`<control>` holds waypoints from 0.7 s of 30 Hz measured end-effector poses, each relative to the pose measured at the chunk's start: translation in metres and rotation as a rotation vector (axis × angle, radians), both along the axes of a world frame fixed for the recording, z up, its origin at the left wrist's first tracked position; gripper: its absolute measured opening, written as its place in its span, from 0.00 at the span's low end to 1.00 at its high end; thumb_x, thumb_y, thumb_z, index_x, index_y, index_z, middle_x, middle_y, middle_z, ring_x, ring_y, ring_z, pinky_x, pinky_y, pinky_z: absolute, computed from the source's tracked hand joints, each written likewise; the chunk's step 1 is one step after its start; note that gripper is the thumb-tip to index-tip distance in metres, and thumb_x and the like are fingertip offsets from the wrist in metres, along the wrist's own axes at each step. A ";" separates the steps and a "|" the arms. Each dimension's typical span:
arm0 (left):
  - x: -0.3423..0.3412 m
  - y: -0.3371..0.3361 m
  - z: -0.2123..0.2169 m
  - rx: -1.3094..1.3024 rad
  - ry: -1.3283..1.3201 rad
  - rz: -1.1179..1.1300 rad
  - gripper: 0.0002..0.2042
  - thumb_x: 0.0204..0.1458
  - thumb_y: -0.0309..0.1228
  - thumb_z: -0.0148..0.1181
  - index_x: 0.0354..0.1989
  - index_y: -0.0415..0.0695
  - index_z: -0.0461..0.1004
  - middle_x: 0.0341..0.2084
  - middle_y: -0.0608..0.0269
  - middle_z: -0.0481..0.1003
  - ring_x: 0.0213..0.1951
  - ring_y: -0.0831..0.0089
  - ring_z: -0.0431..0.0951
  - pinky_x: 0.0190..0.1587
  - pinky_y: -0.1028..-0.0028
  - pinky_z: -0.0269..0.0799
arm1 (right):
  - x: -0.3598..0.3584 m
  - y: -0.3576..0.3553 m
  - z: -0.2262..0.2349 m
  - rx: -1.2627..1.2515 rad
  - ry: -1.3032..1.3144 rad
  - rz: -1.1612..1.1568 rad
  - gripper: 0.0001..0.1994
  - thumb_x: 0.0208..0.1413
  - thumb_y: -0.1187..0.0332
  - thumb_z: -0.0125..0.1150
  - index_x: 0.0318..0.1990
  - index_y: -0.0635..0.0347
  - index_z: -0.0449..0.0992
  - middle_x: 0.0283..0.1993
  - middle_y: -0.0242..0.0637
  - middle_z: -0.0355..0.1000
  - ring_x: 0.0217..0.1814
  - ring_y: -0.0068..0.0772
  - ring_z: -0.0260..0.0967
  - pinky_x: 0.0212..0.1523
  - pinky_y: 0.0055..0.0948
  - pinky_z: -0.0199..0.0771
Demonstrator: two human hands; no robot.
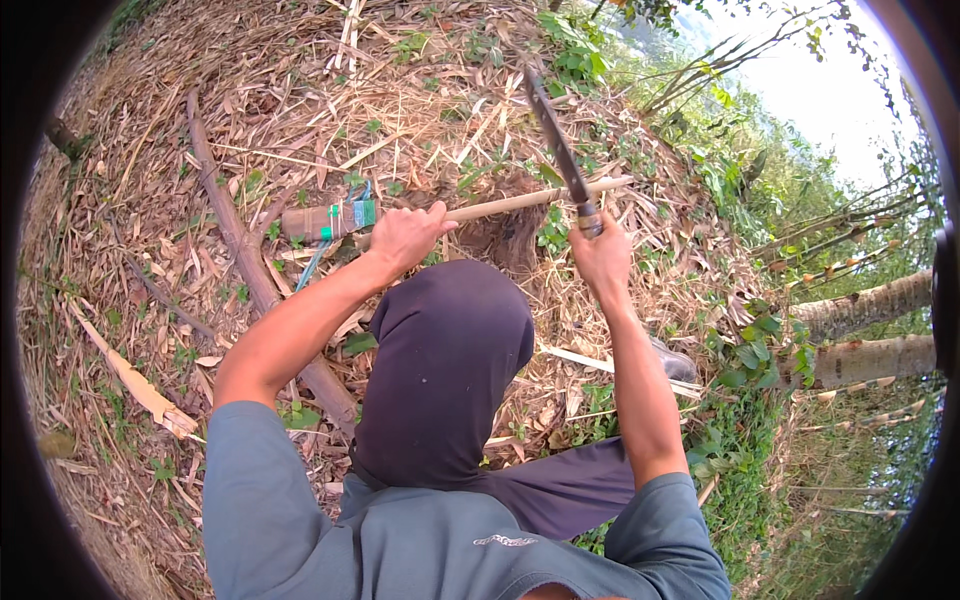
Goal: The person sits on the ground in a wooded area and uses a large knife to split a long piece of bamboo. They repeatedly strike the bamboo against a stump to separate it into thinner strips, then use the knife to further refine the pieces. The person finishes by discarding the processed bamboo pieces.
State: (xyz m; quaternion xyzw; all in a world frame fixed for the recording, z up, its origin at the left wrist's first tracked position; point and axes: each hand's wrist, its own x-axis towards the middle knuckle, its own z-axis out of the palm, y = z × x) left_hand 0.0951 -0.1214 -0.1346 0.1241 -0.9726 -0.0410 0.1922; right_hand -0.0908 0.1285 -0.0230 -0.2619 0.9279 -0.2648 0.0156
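Observation:
My left hand (403,237) grips a pale wooden stick (520,201) that lies across the middle of the view. One end of the stick carries a brown wrapped head with green tape (330,219). My right hand (601,256) holds the handle of a long dark knife (556,140), its blade pointing up and away, crossing the stick near its right end. Below the hands, a dark cloth over my knee (450,360) hides part of the ground.
Dry leaves and straw (300,110) cover the ground. A long brown branch (235,230) runs along the left. Green plants (740,360) and pale tree trunks (870,305) stand at the right. A dark shoe (672,362) shows beside my right forearm.

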 end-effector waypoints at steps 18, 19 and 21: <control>-0.005 0.001 -0.002 0.049 0.020 0.028 0.22 0.65 0.55 0.49 0.33 0.47 0.70 0.10 0.58 0.73 0.14 0.58 0.78 0.16 0.59 0.71 | -0.037 0.000 -0.030 -0.154 -0.663 -0.049 0.08 0.51 0.70 0.60 0.28 0.68 0.76 0.25 0.47 0.75 0.26 0.41 0.75 0.31 0.40 0.80; -0.002 0.001 -0.004 0.047 0.010 0.019 0.22 0.65 0.55 0.49 0.33 0.47 0.69 0.10 0.58 0.73 0.14 0.58 0.78 0.16 0.60 0.72 | -0.037 0.004 -0.026 -0.337 -0.905 -0.018 0.06 0.50 0.72 0.58 0.26 0.66 0.75 0.21 0.42 0.73 0.21 0.35 0.73 0.26 0.38 0.79; 0.002 0.001 -0.006 0.043 -0.006 0.004 0.22 0.66 0.53 0.48 0.33 0.46 0.68 0.10 0.58 0.74 0.14 0.59 0.78 0.16 0.61 0.72 | -0.030 0.005 -0.022 -0.415 -0.803 -0.104 0.05 0.50 0.72 0.58 0.26 0.64 0.73 0.20 0.36 0.70 0.19 0.29 0.69 0.23 0.33 0.75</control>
